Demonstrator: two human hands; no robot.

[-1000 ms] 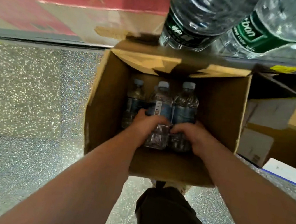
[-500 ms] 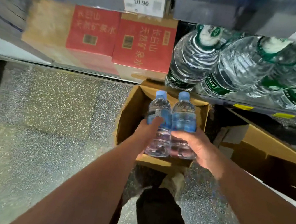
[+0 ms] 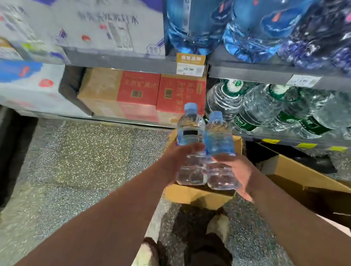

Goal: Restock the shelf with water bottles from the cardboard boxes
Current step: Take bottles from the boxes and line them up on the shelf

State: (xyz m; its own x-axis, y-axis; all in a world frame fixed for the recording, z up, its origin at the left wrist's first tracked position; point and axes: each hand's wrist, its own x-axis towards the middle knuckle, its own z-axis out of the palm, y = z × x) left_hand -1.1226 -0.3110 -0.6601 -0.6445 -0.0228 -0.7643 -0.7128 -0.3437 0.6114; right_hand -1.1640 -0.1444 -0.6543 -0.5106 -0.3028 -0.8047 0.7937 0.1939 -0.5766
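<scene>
Two small clear water bottles with blue caps and blue labels are held side by side above the open cardboard box [image 3: 197,197] on the floor. My left hand [image 3: 175,159] grips the left bottle [image 3: 189,132] around its lower half. My right hand [image 3: 239,174] grips the right bottle [image 3: 219,138] from the right side. Both bottles stand roughly upright, touching each other, in front of the grey shelf [image 3: 256,73]. The box's inside is hidden behind the bottles and hands.
Large blue water jugs [image 3: 196,15] stand on the upper shelf, green-labelled big bottles [image 3: 260,108] and red cartons [image 3: 159,95] below. White printed cartons [image 3: 78,15] fill the left. A second open cardboard box [image 3: 310,184] lies at the right. My legs and shoes are on the speckled floor [image 3: 81,160].
Both hands have lifted the two bottles out of the box and raised them toward the shelf. My view has tilted upward, bringing the upper shelf and blue jugs into sight.
</scene>
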